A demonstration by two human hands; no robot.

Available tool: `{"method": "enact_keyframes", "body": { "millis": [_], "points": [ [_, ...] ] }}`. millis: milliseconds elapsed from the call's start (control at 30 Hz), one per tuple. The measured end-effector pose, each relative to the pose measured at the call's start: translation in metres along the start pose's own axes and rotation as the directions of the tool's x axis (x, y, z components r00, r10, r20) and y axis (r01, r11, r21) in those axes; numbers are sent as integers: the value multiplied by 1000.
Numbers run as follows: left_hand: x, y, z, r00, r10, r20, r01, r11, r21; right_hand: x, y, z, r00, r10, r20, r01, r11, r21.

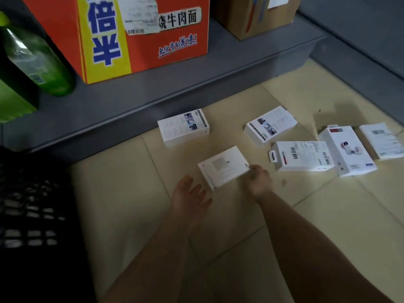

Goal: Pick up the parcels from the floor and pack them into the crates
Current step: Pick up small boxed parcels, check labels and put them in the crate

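Several white parcels lie on the beige tiled floor. My right hand (pixel 259 179) pinches the right end of the nearest white box (pixel 223 167), which sits tilted in front of me. Just left of that box, my left hand (pixel 189 193) is spread with fingers straight and holds nothing. Farther back lie a white box (pixel 183 127) by the shelf base and another (pixel 270 125) to its right. At the right are a barcode box (pixel 302 155), a tall box (pixel 347 149) and one more (pixel 382 140). A black mesh crate (pixel 32 215) stands at the left edge.
A grey low shelf (pixel 153 90) runs along the back, carrying an orange and yellow carton (pixel 140 33), a brown carton (pixel 255 14) and a green bottle (pixel 37 55). Bare floor tiles (pixel 240 248) lie under my forearms.
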State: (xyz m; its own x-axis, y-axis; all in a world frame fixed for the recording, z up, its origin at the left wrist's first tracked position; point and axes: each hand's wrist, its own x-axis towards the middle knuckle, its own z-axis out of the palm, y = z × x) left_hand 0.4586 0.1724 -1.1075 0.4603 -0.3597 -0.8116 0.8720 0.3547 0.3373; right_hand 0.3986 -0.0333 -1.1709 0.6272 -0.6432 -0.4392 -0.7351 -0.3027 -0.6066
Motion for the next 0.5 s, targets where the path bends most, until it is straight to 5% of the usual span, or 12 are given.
{"method": "enact_keyframes", "body": {
  "millis": [267,500],
  "points": [
    [25,-14,-3,998,59,-18,-58,998,34,26,-2,-15,990,64,125,-75,993,88],
    [46,-22,8,995,82,-51,-58,932,359,26,-4,-8,986,9,169,-29,992,121]
  ]
}}
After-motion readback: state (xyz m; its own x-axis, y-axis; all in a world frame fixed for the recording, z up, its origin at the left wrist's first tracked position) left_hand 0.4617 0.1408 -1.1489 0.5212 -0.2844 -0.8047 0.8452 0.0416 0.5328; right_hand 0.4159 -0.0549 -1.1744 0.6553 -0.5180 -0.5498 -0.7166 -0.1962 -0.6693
